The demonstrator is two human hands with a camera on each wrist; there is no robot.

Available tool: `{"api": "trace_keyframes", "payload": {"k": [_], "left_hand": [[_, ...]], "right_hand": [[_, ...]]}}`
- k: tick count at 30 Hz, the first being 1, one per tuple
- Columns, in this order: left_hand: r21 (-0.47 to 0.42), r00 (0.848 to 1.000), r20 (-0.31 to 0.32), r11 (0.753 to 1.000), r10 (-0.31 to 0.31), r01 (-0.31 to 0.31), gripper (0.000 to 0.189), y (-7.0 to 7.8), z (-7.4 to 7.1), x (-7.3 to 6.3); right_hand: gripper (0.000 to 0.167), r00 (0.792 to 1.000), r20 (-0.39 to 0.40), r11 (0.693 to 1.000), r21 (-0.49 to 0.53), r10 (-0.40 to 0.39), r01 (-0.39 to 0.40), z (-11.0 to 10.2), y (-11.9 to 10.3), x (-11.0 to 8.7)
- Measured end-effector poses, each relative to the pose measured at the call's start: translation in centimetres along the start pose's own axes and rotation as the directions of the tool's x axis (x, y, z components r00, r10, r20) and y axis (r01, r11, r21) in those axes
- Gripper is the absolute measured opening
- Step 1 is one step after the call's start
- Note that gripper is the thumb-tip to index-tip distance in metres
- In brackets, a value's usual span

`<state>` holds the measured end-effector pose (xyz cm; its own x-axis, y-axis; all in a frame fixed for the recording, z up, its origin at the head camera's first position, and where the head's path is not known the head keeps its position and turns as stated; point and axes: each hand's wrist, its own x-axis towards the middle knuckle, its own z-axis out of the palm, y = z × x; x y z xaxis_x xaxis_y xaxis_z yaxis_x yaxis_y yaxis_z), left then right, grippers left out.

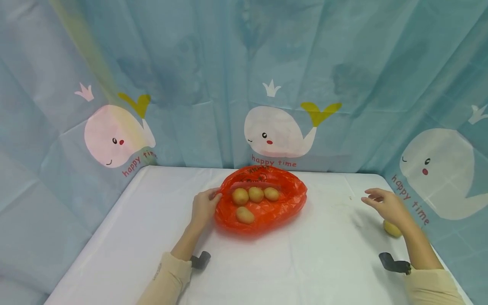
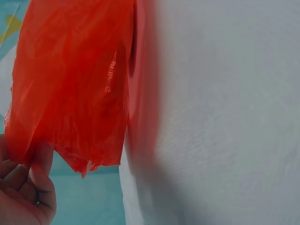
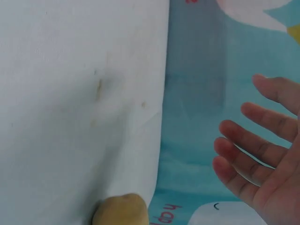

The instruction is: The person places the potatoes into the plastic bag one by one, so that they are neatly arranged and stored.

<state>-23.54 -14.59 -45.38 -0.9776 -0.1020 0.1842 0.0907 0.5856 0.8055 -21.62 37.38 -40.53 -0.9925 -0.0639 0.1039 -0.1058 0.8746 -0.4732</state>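
A red plastic bag [image 1: 282,214] lies with its mouth spread wide on the white table. Several potatoes [image 1: 256,194] are inside it, most in a row and one nearer the front. My left hand [image 1: 203,207] pinches the bag's left edge between thumb and fingers; in the left wrist view the red plastic [image 2: 75,84] hangs from that grip. My right hand [image 1: 389,205] is held above the table's right side, fingers loosely spread and holding nothing. Below its wrist sits a single potato [image 1: 392,228], partly hidden by the forearm; the right wrist view shows this potato [image 3: 121,210] too.
The white table [image 1: 305,262] ends at a back edge against a blue curtain [image 1: 213,84] printed with whales, which also hangs along both sides. The lone potato is close to the table's right edge. Small dark marks [image 3: 99,88] dot the cloth near it.
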Motion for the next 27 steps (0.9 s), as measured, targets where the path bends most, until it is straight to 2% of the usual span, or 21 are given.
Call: {"api": "trace_keyframes", "payload": {"k": [11,17,24,27], "left_hand": [[-0.004,1.0,0.0,1.0,-0.01,0.01,0.032,-0.2,0.2,0.0],[-0.014,1.0,0.004,1.0,-0.02,0.02,0.032,-0.2,0.2,0.0],[-0.019,1.0,0.009,0.999,-0.028,0.028,0.033,0.0,0.0,-0.2],[-0.021,1.0,0.008,0.999,-0.026,0.026,0.033,0.1,-0.1,-0.2]], "right_hand": [[0.052,0.99,0.087,0.991,-0.074,0.114,-0.108,-0.3,2.1,-1.1],[0.053,0.984,0.093,0.984,-0.107,0.154,-0.144,-0.3,3.3,-1.7],[0.066,0.969,0.112,0.963,-0.18,0.222,-0.2,-0.5,4.1,-2.3],[0.065,0.967,0.121,0.959,-0.205,0.222,-0.195,-0.4,4.4,-2.4]]}}
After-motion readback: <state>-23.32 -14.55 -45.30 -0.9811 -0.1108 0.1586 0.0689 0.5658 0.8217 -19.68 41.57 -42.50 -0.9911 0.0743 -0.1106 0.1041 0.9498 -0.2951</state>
